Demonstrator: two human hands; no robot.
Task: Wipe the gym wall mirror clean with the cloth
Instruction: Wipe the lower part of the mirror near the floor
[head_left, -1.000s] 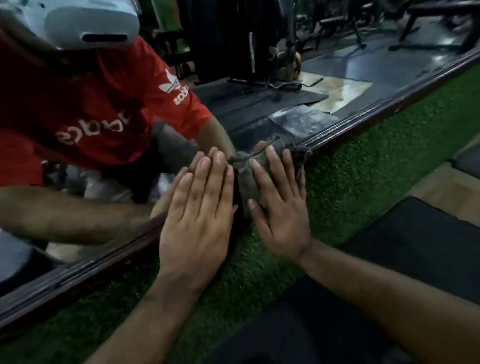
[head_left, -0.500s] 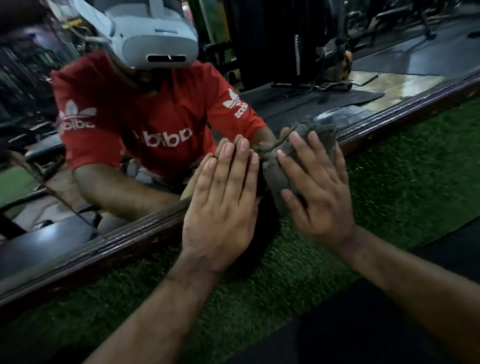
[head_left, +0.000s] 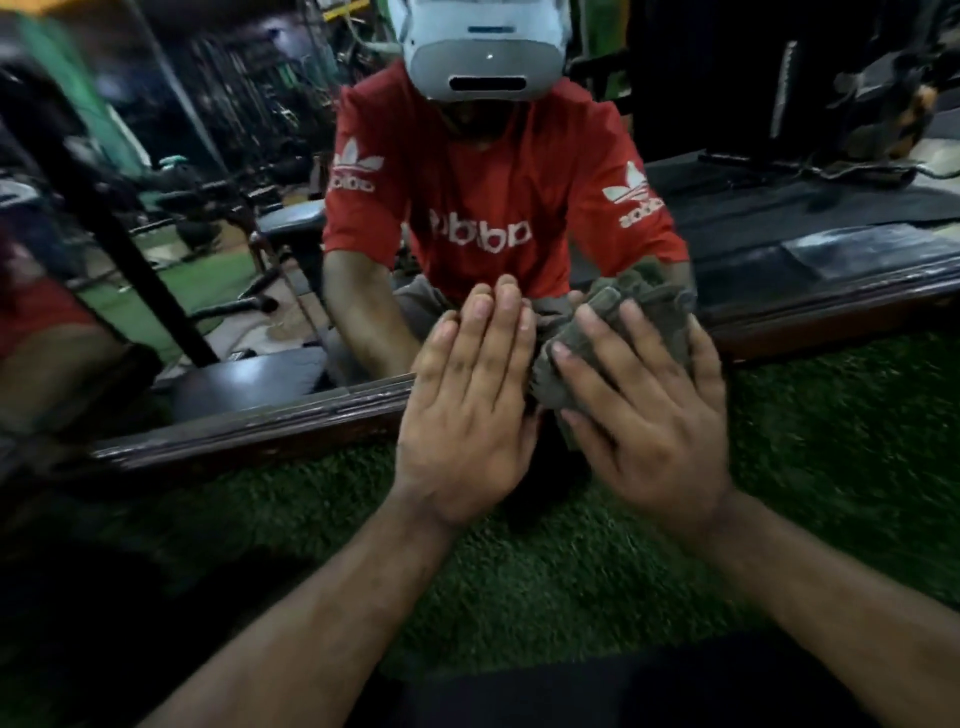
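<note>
Right now I see the right hand (head_left: 644, 415) pressing a crumpled grey cloth (head_left: 613, 317) flat against the lower edge of the wall mirror (head_left: 208, 208), its fingers (head_left: 592, 358) straight and spread across the cloth, which bunches out above and to the left of the fingertips. Just beside it, the left hand (head_left: 467, 415) lies flat on the glass and the dark wooden frame (head_left: 249, 431) with fingers straight and together, holding nothing, its edge near the cloth. Below the frame runs green artificial turf (head_left: 831, 441).
</note>
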